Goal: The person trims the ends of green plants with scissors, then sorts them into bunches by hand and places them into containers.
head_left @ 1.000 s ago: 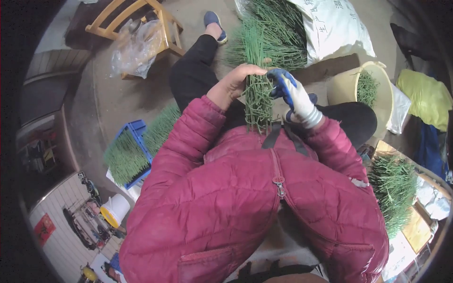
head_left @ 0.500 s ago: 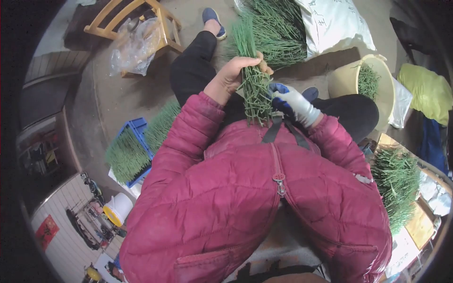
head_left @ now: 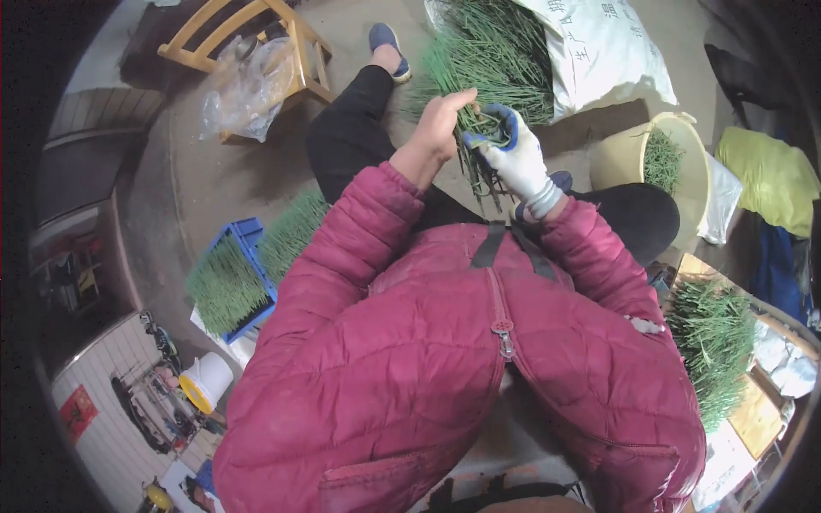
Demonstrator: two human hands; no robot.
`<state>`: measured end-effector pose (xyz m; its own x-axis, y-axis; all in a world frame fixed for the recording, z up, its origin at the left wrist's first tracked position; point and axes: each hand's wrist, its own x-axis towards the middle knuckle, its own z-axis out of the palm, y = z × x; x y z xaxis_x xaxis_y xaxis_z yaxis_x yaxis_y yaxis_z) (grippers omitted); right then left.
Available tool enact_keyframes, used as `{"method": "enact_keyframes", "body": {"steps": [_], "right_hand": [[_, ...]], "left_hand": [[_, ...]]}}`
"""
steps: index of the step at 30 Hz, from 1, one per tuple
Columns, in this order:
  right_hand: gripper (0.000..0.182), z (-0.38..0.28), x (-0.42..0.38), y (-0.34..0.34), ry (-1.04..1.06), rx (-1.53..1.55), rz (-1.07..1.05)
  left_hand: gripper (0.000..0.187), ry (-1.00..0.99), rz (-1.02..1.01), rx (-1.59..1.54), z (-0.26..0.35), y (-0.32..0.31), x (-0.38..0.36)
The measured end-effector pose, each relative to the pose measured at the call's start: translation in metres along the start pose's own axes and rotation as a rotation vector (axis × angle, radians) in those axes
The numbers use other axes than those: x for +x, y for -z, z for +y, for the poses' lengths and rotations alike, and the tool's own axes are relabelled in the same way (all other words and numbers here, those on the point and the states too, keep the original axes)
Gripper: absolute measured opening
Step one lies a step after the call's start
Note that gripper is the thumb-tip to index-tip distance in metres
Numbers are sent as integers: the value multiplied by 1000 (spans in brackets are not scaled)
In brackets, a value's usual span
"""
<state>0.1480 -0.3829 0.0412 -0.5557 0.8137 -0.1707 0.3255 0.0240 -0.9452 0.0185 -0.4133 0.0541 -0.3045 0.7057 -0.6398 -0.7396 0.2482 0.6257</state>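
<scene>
A bundle of thin green stems (head_left: 481, 175) is held in front of my lap, its fine tops pointing away from me and stem ends hanging toward me. My bare left hand (head_left: 443, 124) is closed around its middle, thumb on top. My right hand (head_left: 516, 156), in a white glove with blue-coated fingers, curls around the bundle just beside the left hand. The gloved fingertips partly hide the stems. Beyond my hands lies a large heap of similar stems (head_left: 509, 51), spilling from a white printed sack (head_left: 603, 64).
At right stands a cream bucket (head_left: 611, 161) with green pieces inside, near a yellow-green sack (head_left: 765, 175). More stems (head_left: 710, 342) lie on a surface at lower right. A blue crate (head_left: 250, 235) with stems sits at left, below a wooden chair (head_left: 321, 64) bearing clear plastic.
My gloved right hand has moved up and left from the lower stems to close around the bundle beside my left hand. The spread of the lower stems has narrowed.
</scene>
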Motion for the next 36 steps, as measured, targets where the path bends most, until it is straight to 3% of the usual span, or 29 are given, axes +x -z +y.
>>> {"method": "enact_keyframes", "body": {"steps": [3, 6, 11, 12, 15, 18, 19, 21, 23, 24, 26, 27, 29, 30, 31, 33, 35, 36], "right_hand": [[41, 2, 1, 0, 63, -77, -13], [35, 9, 5, -1, -11, -228, -76], [15, 0, -21, 7, 76, -244, 50], [13, -8, -32, 12, 88, -238, 70], [11, -30, -57, 56, 486, -290, 56], [12, -18, -35, 136, 623, -323, 506], [13, -19, -28, 159, 668, -325, 646], [21, 14, 10, 224, 843, -429, 936], [43, 48, 22, 284, -55, -703, 907], [49, 59, 23, 303, -282, -761, 887], [63, 69, 24, 315, -571, -819, 324], [68, 60, 28, 306, -637, -831, 179], [39, 22, 31, 257, -324, -812, 381], [36, 5, 27, 226, -253, -798, 430], [32, -13, 19, 192, -83, -511, 216], [55, -39, 10, 132, 174, -69, -88], [99, -33, 17, 98, 594, -492, -312], [113, -30, 19, 83, 703, -592, -372]], "left_hand": [[36, 33, 98, -102, -10, -5, 13], [41, -108, 160, 87, -24, -5, 30], [25, -131, 122, 532, -53, 11, 70], [32, -128, 122, 641, -58, 26, 92], [61, -135, 101, 900, -34, 79, 160], [25, -101, 196, 280, 16, 53, 95], [20, -93, 239, 69, 36, 51, 63], [22, -64, 56, 37, 41, 39, 54], [22, 19, -126, -66, 33, 27, 56], [24, 44, -179, -96, 29, 22, 57], [36, 77, -185, -36, 24, 13, 58], [40, 83, -186, -28, 23, 7, 57], [39, 31, -141, 71, 18, -3, 50], [39, 24, -128, 103, 16, -8, 48], [41, 36, -119, 163, 15, -14, 49], [45, 48, -110, 262, 17, -27, 48], [24, 59, -37, 142, 20, -38, 37], [20, 59, -11, 111, 21, -37, 35]]}}
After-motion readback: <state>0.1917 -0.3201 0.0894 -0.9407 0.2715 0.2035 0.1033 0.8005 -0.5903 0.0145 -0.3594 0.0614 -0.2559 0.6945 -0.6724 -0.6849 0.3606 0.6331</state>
